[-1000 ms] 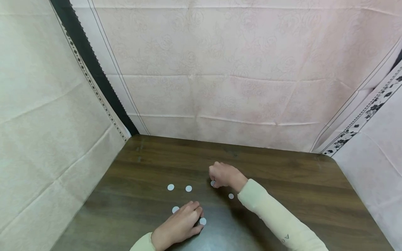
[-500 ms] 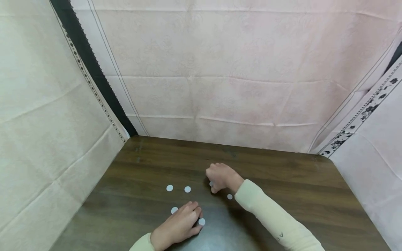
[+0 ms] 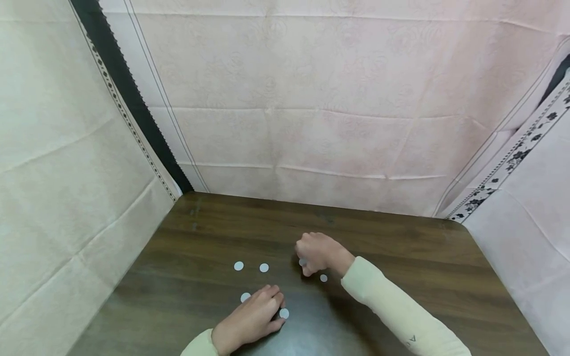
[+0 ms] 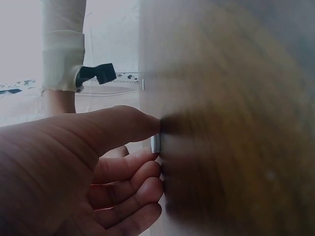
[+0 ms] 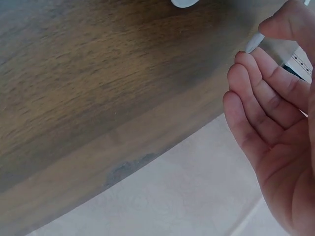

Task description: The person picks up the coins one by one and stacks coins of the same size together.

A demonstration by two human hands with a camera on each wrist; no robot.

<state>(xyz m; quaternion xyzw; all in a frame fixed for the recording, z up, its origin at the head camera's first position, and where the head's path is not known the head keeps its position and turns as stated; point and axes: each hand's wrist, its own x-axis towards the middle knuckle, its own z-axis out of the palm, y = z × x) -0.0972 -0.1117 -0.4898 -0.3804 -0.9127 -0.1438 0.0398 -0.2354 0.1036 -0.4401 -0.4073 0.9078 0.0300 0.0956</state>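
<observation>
A wooden table (image 3: 401,267) carries small white discs, with a person's two bare hands among them. The left hand (image 3: 251,317), farther from the table's far edge, pinches the left-hand disc (image 3: 284,313) by its rim between thumb and index finger, probably because so thin a piece offers little else to a grip. Nearer the far edge, the right hand (image 3: 321,252) pinches the right-hand disc (image 5: 254,42) between thumb and index finger, other fingers alongside, likely leaving the fingertips free to steady it. Whether either disc touches the wood is hard to tell. Toward the table's left edge lie an outer loose disc (image 3: 238,266) and an inner loose disc (image 3: 264,267); a half-covered disc (image 3: 245,297) shows beside the left hand, and a fourth loose disc (image 3: 323,278) near the right wrist. All four lie flat and apart, which leaves finger room.
</observation>
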